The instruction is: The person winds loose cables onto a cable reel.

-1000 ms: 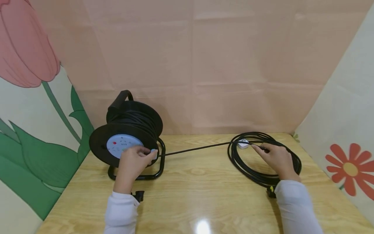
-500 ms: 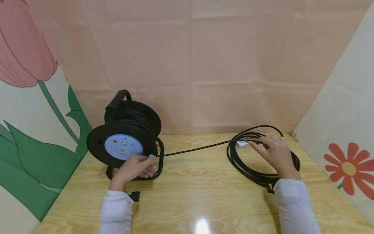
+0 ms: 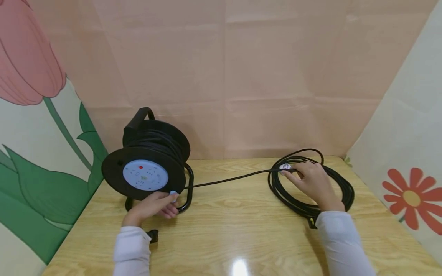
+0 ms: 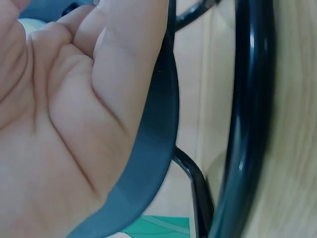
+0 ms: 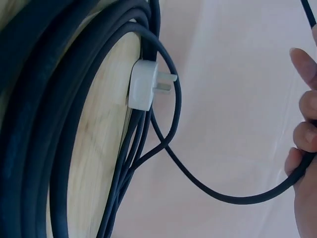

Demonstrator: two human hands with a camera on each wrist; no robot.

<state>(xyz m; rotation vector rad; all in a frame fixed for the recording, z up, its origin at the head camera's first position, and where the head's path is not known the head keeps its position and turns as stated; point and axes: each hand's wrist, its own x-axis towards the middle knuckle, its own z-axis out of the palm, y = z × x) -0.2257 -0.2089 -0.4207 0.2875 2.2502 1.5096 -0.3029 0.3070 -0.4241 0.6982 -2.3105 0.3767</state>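
Even light, white glare on tabletop, faint shadows

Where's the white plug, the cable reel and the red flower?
White plug [image 5: 142,85]: right wrist view, on its body.
Cable reel [image 3: 147,171]: head view, on its blue panel.
Red flower [image 3: 412,198]: head view, yellow middle.

Dark disc partly covered by left hand; shiny black tube seen right of disc, pale wood farther right.
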